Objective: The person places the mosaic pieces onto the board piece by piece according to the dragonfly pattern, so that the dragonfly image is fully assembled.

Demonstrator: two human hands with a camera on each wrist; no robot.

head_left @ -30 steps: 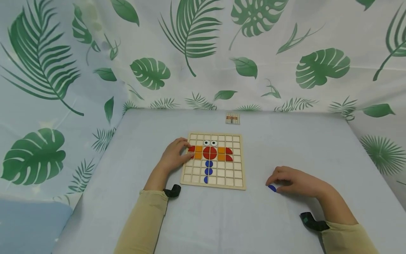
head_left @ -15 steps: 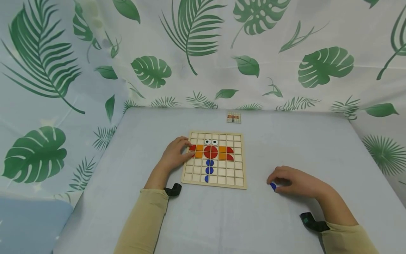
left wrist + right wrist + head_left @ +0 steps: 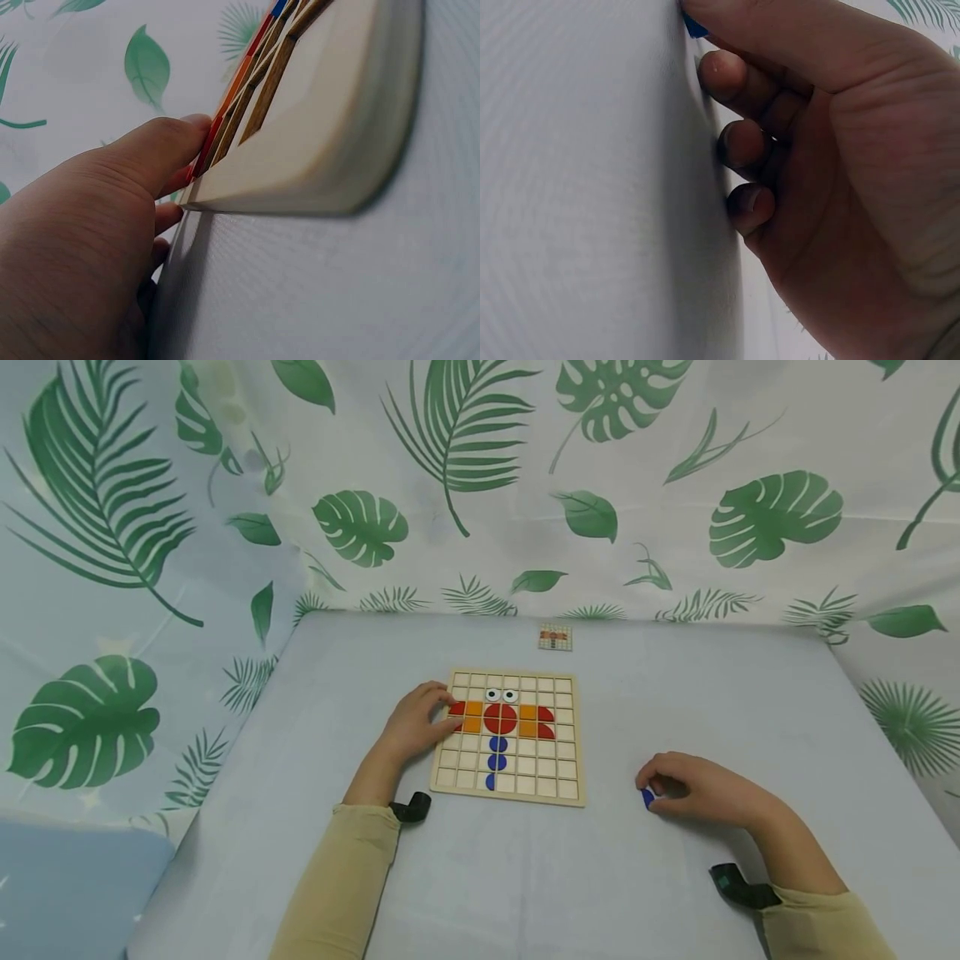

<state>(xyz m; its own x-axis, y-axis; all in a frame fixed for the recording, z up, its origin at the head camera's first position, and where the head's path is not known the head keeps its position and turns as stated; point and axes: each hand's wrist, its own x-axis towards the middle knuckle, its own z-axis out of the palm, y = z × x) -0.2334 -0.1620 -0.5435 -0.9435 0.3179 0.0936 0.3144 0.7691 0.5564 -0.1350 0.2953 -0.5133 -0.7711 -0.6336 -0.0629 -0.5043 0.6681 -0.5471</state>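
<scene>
A square wooden grid board [image 3: 525,787] lies on the table, with coloured tiles forming a figure: two eye tiles, a red circle, orange squares, red end pieces and a column of blue pieces. At its left edge my left hand [image 3: 415,720] holds the board, thumb over the rim on a red tile [image 3: 201,161], other fingers against the side. To the right of the board, my right hand [image 3: 701,787] pinches a small blue half-round tile [image 3: 648,798] between thumb and finger, close to the tabletop. In the right wrist view only a bit of this blue tile [image 3: 695,26] shows beneath the thumb.
Behind the board lies a small pattern card [image 3: 555,637] showing a similar figure. The white table [image 3: 517,877] meets a leaf-printed cloth [image 3: 495,552] at the back and sides. A black wrist device [image 3: 411,808] sits by the left cuff, another [image 3: 738,887] by the right.
The blue tile in my right fingers has tilted from lying nearly flat to standing more upright. My left hand stays at the board's left edge. The whole view has shifted slightly.
</scene>
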